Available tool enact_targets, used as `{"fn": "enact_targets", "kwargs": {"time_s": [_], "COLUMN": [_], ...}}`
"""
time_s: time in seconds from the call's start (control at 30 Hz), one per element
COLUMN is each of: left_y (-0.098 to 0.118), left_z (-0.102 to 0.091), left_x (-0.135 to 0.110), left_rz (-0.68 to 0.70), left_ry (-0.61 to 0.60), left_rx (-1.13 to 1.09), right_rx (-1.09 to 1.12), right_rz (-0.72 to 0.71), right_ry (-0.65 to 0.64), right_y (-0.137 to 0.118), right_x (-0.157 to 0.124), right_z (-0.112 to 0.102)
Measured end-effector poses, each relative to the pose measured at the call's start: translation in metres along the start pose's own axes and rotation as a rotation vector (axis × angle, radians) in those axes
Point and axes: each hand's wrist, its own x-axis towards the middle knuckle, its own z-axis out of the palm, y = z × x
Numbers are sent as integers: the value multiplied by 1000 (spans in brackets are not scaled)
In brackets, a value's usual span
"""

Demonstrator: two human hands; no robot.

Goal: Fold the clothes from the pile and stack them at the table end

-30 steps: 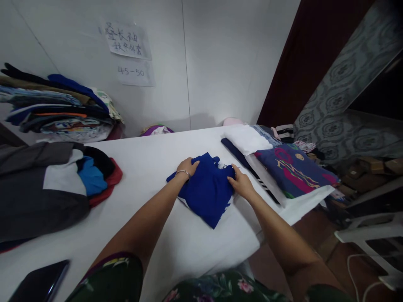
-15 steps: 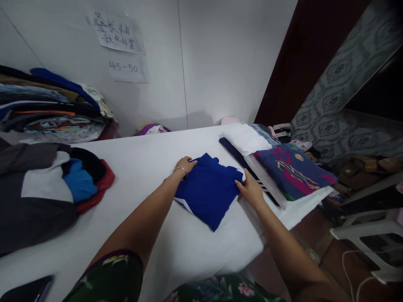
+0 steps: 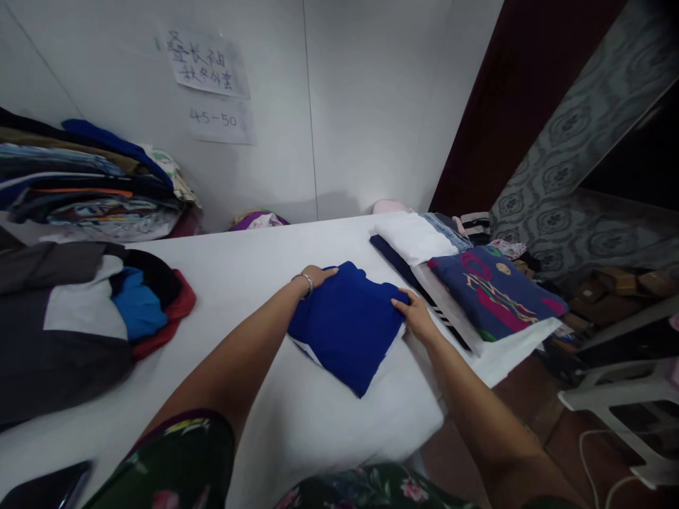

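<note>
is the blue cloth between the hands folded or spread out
Folded, it appears: the blue cloth lies as a compact bundle, white material showing under its near edges, left hand and right hand on it.

Your shot's kinda dim and grey, brightest on the wall [image 3: 371,106], with a faint soft shadow low on it. Right side goes murky, your wide lens stretches the edges, and the signs [image 3: 209,63] look slightly soft.

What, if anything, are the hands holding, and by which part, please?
Blue cloth: left hand at its far left edge, right hand at its right corner.
</note>
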Motion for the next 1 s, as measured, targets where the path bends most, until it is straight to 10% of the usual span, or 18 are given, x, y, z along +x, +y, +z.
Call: {"fn": "enact_targets", "kwargs": {"time_s": [0.1, 0.37, 0.5, 0.67, 0.83, 1.0], "left_y": [-7, -19, -21, -25, -31, -43], "left_z": [-8, 17, -1, -7, 25, 56], "left_x": [-4, -9, -24, -72, -108, -109], "left_rz": [61, 84, 143, 340, 414, 357], "left_ry": [40, 132, 237, 397, 418, 268], "left_rx": [11, -48, -111, -51, 177, 301], "right_rx": [-24, -982, -988, -922, -1136, -1305], "right_rz": [-47, -150, -486, -737, -652, -368], "right_ry": [6, 19, -3, -330, -543, -508], "right_y": [-1, -11, -31, -63, -62, -32], "right_x": [-7, -15, -30, -38, -5, 28], "right_z": [4, -3, 8, 64, 99, 79]}}
